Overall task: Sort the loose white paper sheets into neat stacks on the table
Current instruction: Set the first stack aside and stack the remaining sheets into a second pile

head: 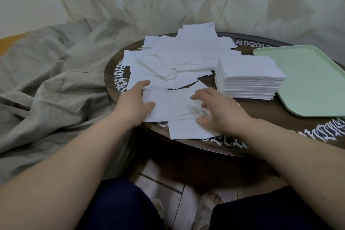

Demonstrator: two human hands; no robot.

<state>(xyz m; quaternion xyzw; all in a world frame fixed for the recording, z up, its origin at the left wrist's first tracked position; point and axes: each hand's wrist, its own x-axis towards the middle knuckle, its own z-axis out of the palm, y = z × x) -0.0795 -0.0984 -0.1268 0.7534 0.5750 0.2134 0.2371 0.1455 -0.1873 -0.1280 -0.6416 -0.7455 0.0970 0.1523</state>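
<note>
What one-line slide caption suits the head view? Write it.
Both hands square up paper sheets beside a neat stack.

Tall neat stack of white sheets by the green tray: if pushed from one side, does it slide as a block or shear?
The tall neat stack of white paper sheets would probably shear: its side shows many separate loose layers, nothing binding them. Likely heavier than it looks, given its height. Single sheets seem thin and floppy, judging by the bent ones in the loose white pile.

Left hand (137,101) gripping, thumb curled; right hand (217,112) hovering, fingers spread.
</note>
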